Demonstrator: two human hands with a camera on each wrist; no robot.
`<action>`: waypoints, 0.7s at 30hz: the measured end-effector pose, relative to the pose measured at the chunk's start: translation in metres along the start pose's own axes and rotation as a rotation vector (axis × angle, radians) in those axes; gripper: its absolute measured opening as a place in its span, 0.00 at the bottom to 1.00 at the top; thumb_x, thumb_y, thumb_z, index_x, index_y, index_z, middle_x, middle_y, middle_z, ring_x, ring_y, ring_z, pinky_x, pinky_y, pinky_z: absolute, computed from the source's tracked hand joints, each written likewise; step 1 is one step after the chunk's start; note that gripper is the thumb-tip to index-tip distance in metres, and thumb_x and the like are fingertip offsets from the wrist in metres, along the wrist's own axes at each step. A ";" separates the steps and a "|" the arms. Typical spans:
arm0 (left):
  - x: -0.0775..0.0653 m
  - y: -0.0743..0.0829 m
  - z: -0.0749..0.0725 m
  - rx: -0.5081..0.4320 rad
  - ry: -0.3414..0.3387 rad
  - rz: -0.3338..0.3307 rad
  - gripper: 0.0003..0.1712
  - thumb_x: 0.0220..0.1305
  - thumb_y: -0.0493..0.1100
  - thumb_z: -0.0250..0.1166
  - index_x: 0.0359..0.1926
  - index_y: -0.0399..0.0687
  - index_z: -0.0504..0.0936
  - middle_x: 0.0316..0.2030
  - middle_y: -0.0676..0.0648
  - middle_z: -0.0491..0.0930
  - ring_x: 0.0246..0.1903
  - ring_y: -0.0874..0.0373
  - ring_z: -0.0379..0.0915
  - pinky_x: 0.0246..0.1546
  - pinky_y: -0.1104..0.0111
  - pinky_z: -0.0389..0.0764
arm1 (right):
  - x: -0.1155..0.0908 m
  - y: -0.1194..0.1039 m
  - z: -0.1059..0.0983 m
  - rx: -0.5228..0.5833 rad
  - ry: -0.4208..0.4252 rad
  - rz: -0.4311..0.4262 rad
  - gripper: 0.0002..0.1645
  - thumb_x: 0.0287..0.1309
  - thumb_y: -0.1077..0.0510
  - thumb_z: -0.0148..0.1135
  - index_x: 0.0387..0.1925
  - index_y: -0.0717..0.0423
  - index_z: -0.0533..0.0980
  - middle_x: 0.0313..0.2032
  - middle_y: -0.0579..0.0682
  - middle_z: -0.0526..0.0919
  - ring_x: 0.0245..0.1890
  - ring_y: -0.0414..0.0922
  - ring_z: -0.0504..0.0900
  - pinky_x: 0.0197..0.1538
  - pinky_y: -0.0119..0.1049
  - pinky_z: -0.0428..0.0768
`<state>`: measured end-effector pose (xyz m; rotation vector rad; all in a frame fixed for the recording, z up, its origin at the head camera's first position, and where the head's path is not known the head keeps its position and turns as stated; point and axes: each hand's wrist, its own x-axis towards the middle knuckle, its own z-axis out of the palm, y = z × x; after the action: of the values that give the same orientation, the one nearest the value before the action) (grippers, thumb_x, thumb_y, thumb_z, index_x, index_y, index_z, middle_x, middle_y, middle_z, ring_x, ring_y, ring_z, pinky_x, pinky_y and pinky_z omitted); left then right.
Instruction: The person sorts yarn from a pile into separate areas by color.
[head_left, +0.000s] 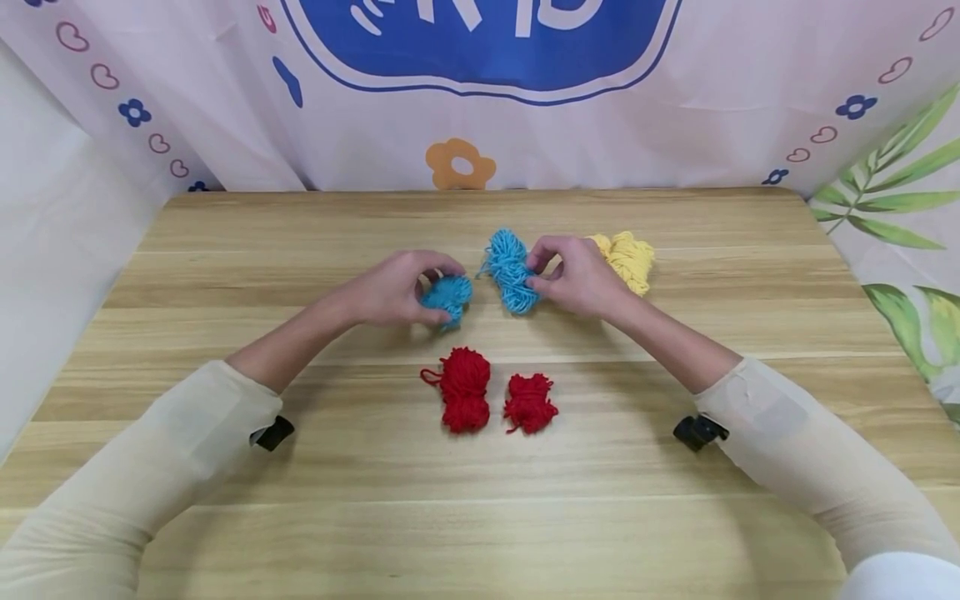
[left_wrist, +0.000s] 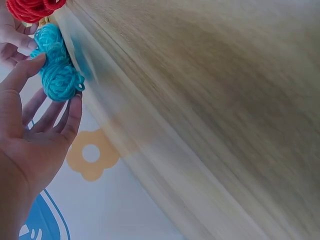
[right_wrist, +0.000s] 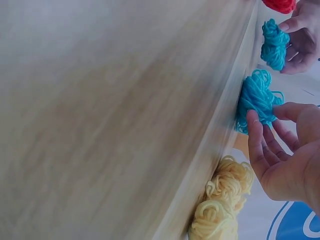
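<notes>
My left hand (head_left: 393, 289) grips a small blue yarn bundle (head_left: 448, 297), thumb on the near side and fingers on the far side. In the left wrist view that bundle (left_wrist: 57, 67) sits between thumb and fingertips. To its right lies a larger blue yarn bundle (head_left: 510, 271), pinched at its right edge by my right hand (head_left: 576, 279). The right wrist view has thumb and fingertips on this larger bundle (right_wrist: 257, 97), close to the tabletop. Just behind the right hand is yellow yarn (head_left: 630, 261), partly hidden by that hand.
Nearer me on the wooden table (head_left: 337, 500) lie a larger red yarn bundle (head_left: 465, 392) with a loose loop and a smaller red bundle (head_left: 530, 404) to its right. A printed cloth (head_left: 360, 142) hangs along the table's far edge.
</notes>
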<state>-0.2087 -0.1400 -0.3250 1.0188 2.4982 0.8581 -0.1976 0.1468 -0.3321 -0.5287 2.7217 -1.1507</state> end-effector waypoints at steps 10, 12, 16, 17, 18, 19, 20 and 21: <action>0.006 0.001 0.002 -0.028 0.061 -0.011 0.30 0.58 0.37 0.78 0.60 0.31 0.79 0.55 0.36 0.82 0.51 0.43 0.79 0.47 0.57 0.85 | -0.006 0.002 -0.004 0.000 0.005 -0.005 0.10 0.63 0.64 0.71 0.44 0.63 0.81 0.43 0.58 0.85 0.35 0.51 0.83 0.41 0.39 0.83; 0.007 0.000 0.002 -0.027 0.070 -0.015 0.30 0.58 0.37 0.78 0.60 0.31 0.79 0.55 0.37 0.82 0.51 0.43 0.79 0.46 0.57 0.85 | -0.007 0.003 -0.004 0.000 0.007 -0.008 0.10 0.63 0.64 0.71 0.44 0.64 0.81 0.43 0.58 0.85 0.34 0.51 0.83 0.41 0.39 0.83; 0.009 0.000 0.003 -0.036 0.094 -0.024 0.31 0.57 0.37 0.78 0.60 0.31 0.79 0.55 0.37 0.81 0.51 0.44 0.79 0.47 0.57 0.85 | -0.008 0.004 -0.005 -0.001 0.007 -0.006 0.09 0.63 0.65 0.70 0.44 0.64 0.81 0.43 0.59 0.85 0.34 0.51 0.83 0.41 0.38 0.83; 0.010 0.000 0.003 -0.038 0.100 -0.025 0.31 0.57 0.37 0.78 0.60 0.31 0.79 0.56 0.37 0.81 0.51 0.43 0.79 0.47 0.56 0.85 | -0.009 0.004 -0.005 -0.003 0.008 -0.006 0.09 0.63 0.65 0.70 0.44 0.64 0.81 0.43 0.59 0.85 0.35 0.51 0.83 0.41 0.38 0.83; 0.011 0.000 0.003 -0.039 0.104 -0.024 0.31 0.57 0.37 0.78 0.60 0.31 0.79 0.56 0.36 0.80 0.51 0.43 0.78 0.48 0.56 0.85 | -0.009 0.004 -0.005 -0.004 0.008 -0.006 0.09 0.63 0.65 0.70 0.44 0.64 0.81 0.43 0.59 0.85 0.35 0.52 0.83 0.41 0.38 0.83; 0.012 0.001 0.003 -0.040 0.106 -0.024 0.31 0.58 0.37 0.78 0.60 0.31 0.79 0.56 0.36 0.80 0.52 0.43 0.78 0.48 0.56 0.85 | -0.010 0.004 -0.005 -0.004 0.008 -0.005 0.09 0.63 0.65 0.70 0.44 0.64 0.81 0.43 0.59 0.85 0.35 0.52 0.84 0.40 0.38 0.83; 0.012 0.001 0.003 -0.041 0.108 -0.023 0.31 0.58 0.36 0.78 0.60 0.31 0.79 0.56 0.36 0.80 0.52 0.42 0.78 0.48 0.55 0.85 | -0.010 0.004 -0.005 -0.003 0.009 -0.004 0.09 0.63 0.65 0.70 0.44 0.64 0.81 0.43 0.59 0.85 0.35 0.53 0.84 0.40 0.38 0.83; 0.013 0.001 0.003 -0.040 0.110 -0.024 0.31 0.58 0.36 0.77 0.60 0.31 0.79 0.56 0.35 0.80 0.52 0.42 0.78 0.48 0.55 0.85 | -0.011 0.004 -0.006 -0.004 0.009 -0.005 0.09 0.63 0.65 0.70 0.44 0.64 0.81 0.43 0.59 0.85 0.35 0.53 0.84 0.40 0.38 0.83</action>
<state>-0.2157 -0.1288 -0.3279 0.9508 2.5668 0.9782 -0.1902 0.1567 -0.3309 -0.5326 2.7322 -1.1524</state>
